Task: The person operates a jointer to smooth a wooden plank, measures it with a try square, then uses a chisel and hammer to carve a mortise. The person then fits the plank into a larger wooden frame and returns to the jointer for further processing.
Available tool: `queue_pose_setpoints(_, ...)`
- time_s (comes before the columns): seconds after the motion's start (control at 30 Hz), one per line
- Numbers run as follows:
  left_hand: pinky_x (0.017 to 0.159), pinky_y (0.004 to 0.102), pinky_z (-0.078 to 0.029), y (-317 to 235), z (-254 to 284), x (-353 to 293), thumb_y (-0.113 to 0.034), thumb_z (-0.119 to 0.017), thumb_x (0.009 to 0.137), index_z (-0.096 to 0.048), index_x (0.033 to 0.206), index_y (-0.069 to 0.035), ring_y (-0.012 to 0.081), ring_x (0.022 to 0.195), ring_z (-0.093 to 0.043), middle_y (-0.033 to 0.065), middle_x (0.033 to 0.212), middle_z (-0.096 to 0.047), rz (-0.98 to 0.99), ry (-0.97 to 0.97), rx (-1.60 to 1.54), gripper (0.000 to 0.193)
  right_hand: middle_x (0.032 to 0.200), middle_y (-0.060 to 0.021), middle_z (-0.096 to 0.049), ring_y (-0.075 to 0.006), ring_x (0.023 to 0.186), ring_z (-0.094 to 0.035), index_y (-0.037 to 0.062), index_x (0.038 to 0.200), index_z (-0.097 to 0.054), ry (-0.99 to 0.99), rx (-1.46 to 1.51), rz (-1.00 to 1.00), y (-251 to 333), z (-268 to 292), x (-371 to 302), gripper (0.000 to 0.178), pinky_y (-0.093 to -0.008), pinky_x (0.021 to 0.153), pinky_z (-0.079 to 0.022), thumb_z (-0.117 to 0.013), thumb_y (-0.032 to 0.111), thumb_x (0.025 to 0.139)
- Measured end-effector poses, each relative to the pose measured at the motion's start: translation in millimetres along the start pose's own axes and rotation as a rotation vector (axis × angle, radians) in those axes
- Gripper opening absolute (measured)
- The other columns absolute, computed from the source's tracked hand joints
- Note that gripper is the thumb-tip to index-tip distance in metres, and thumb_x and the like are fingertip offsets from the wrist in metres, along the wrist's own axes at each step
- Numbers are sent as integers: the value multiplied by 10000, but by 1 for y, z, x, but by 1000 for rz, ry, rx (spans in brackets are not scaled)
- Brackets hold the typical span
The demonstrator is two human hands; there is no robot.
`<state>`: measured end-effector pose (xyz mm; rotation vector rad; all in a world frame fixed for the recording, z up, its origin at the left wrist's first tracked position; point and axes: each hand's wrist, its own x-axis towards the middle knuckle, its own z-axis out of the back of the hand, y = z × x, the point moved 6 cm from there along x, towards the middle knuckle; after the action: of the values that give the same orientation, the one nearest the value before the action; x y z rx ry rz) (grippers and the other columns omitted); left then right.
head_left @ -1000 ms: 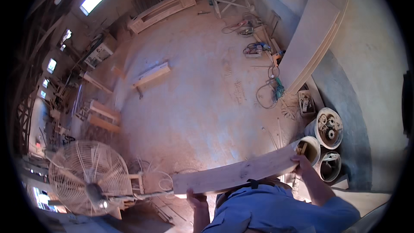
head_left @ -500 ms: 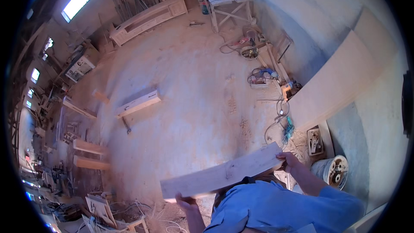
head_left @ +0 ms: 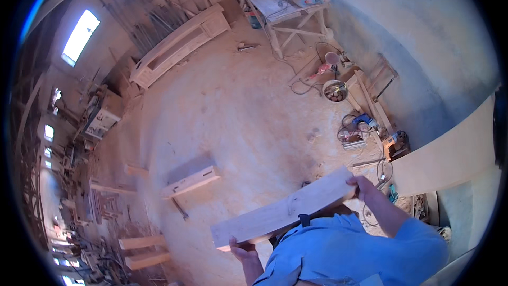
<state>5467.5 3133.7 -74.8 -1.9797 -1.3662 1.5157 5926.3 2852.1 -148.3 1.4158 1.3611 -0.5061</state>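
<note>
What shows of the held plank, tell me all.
The plank is a long, pale piece that looks like wood, with faint darker marking near mid-length and a narrow side below its broad face. It is held above the floor, in front of the blue shirt, its right end higher in the view. The left hand holds it near the left end, the right hand at the right end.

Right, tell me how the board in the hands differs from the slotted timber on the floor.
The board is held up near its ends by the left hand and right hand; the timber lies on the floor. The board shows a broad face with no slots visible; the timber shows dark slots along a narrower face. The board looks larger than the timber, though it is also nearer in view. Both are long, pale wood.
</note>
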Motion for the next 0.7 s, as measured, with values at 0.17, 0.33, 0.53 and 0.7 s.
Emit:
queue_pose_setpoints(0.17, 1035, 523, -494, -27, -125, 142, -434, -603, 827, -542, 1402, -111, 319, 1247, -584, 116, 1377, -609, -75, -18, -84, 663, 1008, -102, -699, -276, 914, -703, 62, 1114, -662, 2, -101, -33, 181, -159, 124, 432, -519, 807, -586, -758, 251, 738)
queue_pose_setpoints(0.33, 978, 408, -538, -51, -311, 326, -469, -638, 888, -596, 1325, -118, 248, 1200, -600, 97, 1317, -639, -93, 18, -77, 562, 1011, -93, -704, -256, 902, -710, 77, 1080, -680, 64, -82, -46, 335, -294, 288, 398, -503, 768, -590, -758, 272, 742)
queue_pose_setpoints(0.53, 825, 351, -597, -109, -640, 580, -382, -635, 887, -634, 1260, -103, 220, 1005, -690, 51, 1135, -712, 51, 126, 48, 466, 1055, -121, -698, -299, 941, -704, 44, 1170, -637, -15, 109, 23, 511, -411, 439, 466, -516, 832, -590, -739, 261, 771)
queue_pose_setpoints(0.7, 977, 461, -528, -116, -908, 761, -292, -654, 862, -603, 1294, -74, 290, 1138, -644, 95, 1250, -673, 84, 300, 175, 487, 1208, -191, -650, -366, 1129, -628, 1, 1289, -573, -104, 516, 88, 609, -467, 511, 580, -538, 1004, -509, -708, 245, 780)
